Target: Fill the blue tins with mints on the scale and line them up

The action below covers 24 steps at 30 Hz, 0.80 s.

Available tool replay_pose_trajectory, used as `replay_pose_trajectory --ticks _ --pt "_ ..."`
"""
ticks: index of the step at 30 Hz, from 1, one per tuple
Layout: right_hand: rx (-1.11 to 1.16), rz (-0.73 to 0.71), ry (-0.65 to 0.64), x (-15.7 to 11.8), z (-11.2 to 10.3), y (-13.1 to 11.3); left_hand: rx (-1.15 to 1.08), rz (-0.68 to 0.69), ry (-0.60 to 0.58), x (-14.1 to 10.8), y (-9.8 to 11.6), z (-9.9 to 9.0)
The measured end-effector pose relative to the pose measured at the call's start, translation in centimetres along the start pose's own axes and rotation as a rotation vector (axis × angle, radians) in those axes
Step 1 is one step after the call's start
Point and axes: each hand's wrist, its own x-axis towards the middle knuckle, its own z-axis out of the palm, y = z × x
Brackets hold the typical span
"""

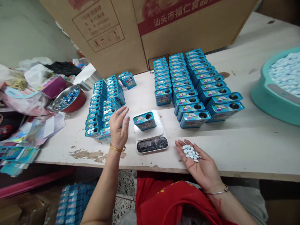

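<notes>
My right hand (199,164) lies palm up near the table's front edge, with a small heap of white and pale blue candies (191,152) resting in it. A blue candy tin (144,121) with a round hole in its top stands on a white kitchen scale (152,144), whose display is lit. Left of the scale, my left hand (120,128) is raised with fingers apart and nothing visible in it. Beside it stand rows of blue tins (93,115), several with white candies at their openings. It partly covers some of these tins.
More rows of tins (192,115) with dark openings stand right of the scale. A teal basin (269,97) full of candies sits at far right. A large cardboard box (164,40) closes off the back. A metal bowl (70,100) of wrapped pieces and plastic bags (25,103) lie left.
</notes>
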Motion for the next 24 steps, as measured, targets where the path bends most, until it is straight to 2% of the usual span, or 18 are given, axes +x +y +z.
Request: replay_pose_trajectory --ticks 12,18,21,24 --pt "0.001 0.0 -0.003 0.1 0.0 0.2 -0.009 0.044 -0.152 0.6 -0.1 0.8" --pt "0.012 0.031 -0.021 0.2 0.0 0.5 0.163 0.134 -0.515 1.7 0.9 1.8" --pt "0.02 0.049 -0.067 0.5 0.1 0.7 0.193 0.178 -0.478 3.8 1.7 3.2" --pt "0.033 0.047 -0.109 0.6 0.3 0.7 0.139 0.218 -0.428 6.3 2.1 5.6"
